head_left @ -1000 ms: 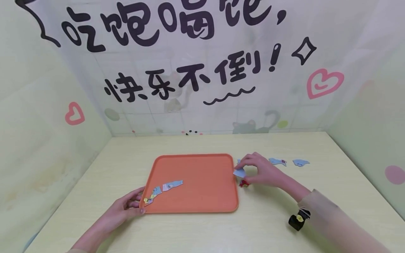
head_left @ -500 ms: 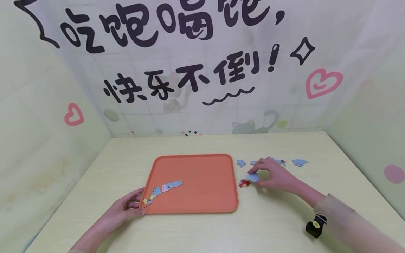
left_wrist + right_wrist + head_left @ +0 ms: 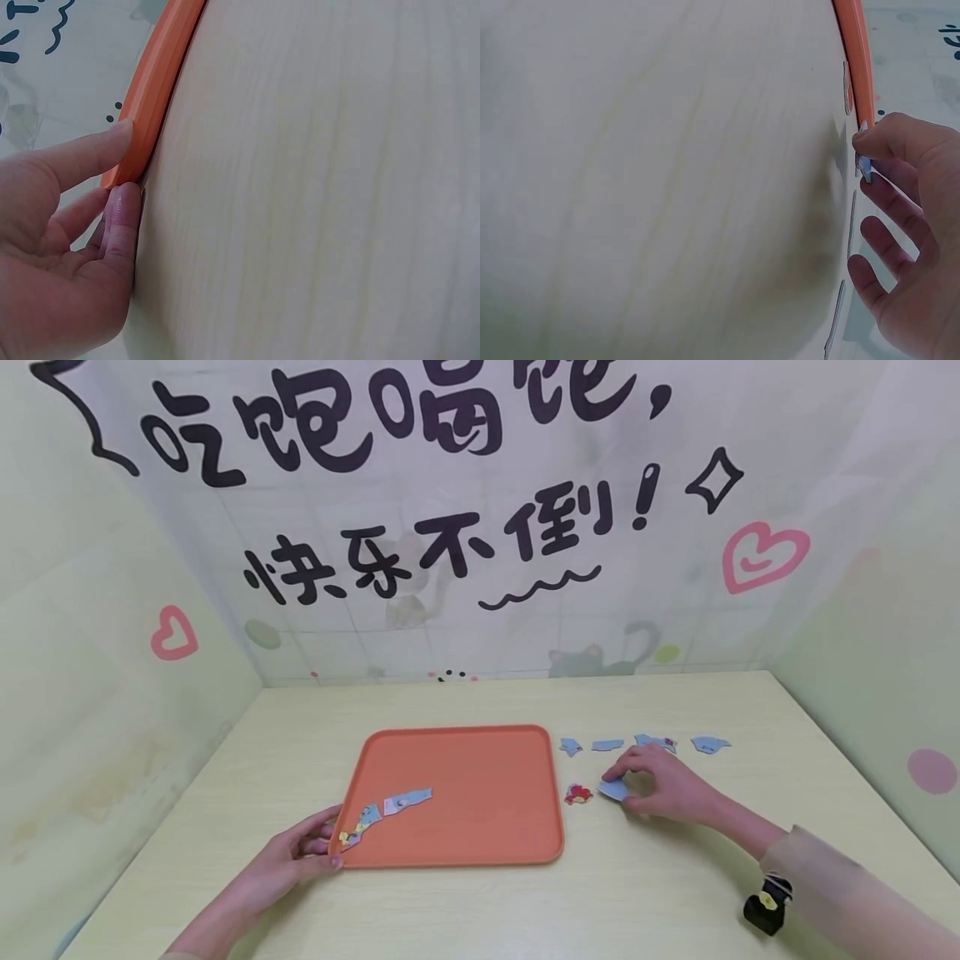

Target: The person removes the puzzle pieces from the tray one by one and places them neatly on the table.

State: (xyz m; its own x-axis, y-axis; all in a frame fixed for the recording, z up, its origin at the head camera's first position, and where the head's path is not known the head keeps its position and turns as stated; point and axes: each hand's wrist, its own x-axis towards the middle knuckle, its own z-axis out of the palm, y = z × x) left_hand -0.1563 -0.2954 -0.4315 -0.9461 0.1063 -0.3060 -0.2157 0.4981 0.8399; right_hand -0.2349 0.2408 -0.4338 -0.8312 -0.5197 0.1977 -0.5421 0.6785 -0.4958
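Observation:
At the orange tray's (image 3: 480,827) near left corner, my left hand (image 3: 288,856) grips the rim, with the thumb in front and the other fingers along the side. The left wrist view shows that hand (image 3: 67,217) against the tray's edge (image 3: 154,90). My right hand (image 3: 663,785) pinches a light blue puzzle piece (image 3: 613,789) between thumb and fingers, over the table right of the tray. It also appears as a thin piece (image 3: 865,166) in the right wrist view. A red puzzle piece (image 3: 578,794) lies between the tray and this hand.
Inside the tray lie a pale blue and pink piece (image 3: 407,801) and yellow-blue pieces (image 3: 367,817) near its left side. Along the back right are several blue pieces, including a small one (image 3: 571,747) and the rightmost one (image 3: 709,744). A printed backdrop (image 3: 450,643) stands behind the table.
My right hand has moved right, away from the tray's right edge, still pinching the light blue puzzle piece. More of the red piece and back row shows. My left hand stays on the tray.

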